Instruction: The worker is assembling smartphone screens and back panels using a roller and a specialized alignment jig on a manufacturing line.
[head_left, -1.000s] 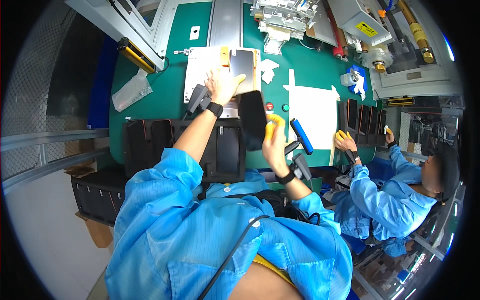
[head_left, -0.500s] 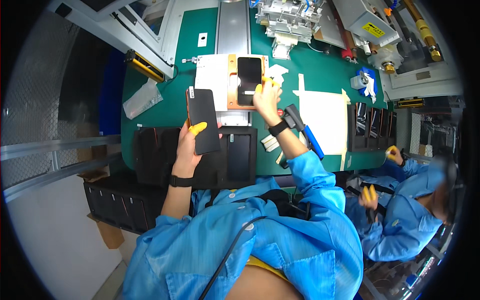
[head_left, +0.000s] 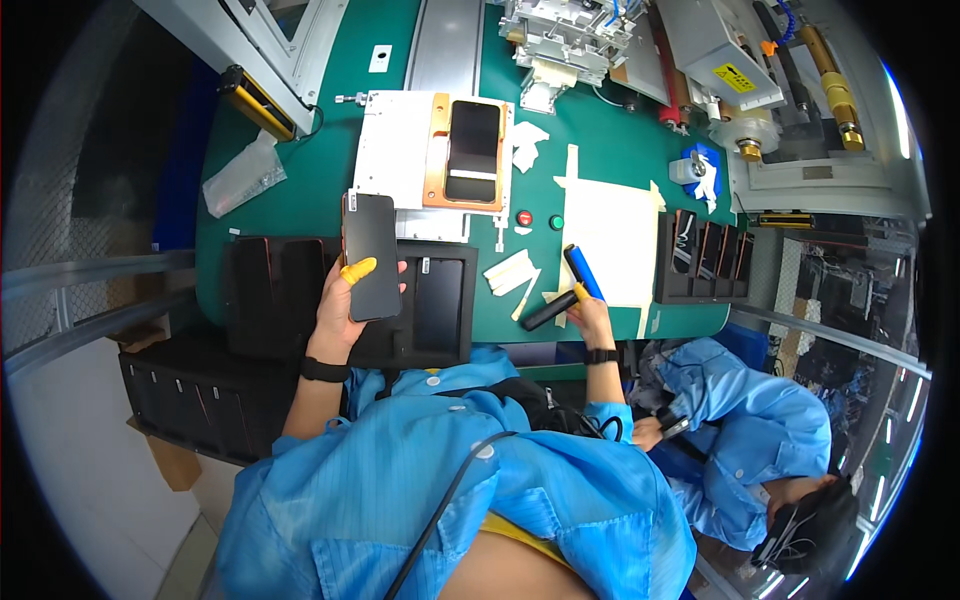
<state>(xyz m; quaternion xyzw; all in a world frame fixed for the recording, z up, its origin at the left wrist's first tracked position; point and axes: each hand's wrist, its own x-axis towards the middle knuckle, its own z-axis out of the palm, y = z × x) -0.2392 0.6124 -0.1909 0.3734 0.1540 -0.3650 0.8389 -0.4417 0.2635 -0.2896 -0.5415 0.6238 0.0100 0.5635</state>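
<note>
My left hand (head_left: 337,305) is closed round a dark smartphone (head_left: 372,255) with a small white tab at its top, the yellow-cotted thumb lying across its face. My right hand (head_left: 592,320) is closed at the spot where the blue bar and black grip of a hand tool (head_left: 582,270) meet; its exact hold is partly hidden. Another dark phone (head_left: 474,150) lies in the orange-framed fixture (head_left: 437,155) on a white plate, with neither hand on it. A black tray (head_left: 466,335) beside my left hand holds a further phone (head_left: 438,300).
Red (head_left: 524,217) and green (head_left: 557,222) buttons sit by the fixture. A taped white sheet (head_left: 610,240) lies right, beyond it a black rack (head_left: 690,290) of phones. A metal press mechanism (head_left: 565,50) stands at the back. A co-worker (head_left: 750,420) sits at the right.
My right hand has left the phone in the fixture and come down to the blue and black tool, which now lies at a different angle. My left hand still holds its phone.
</note>
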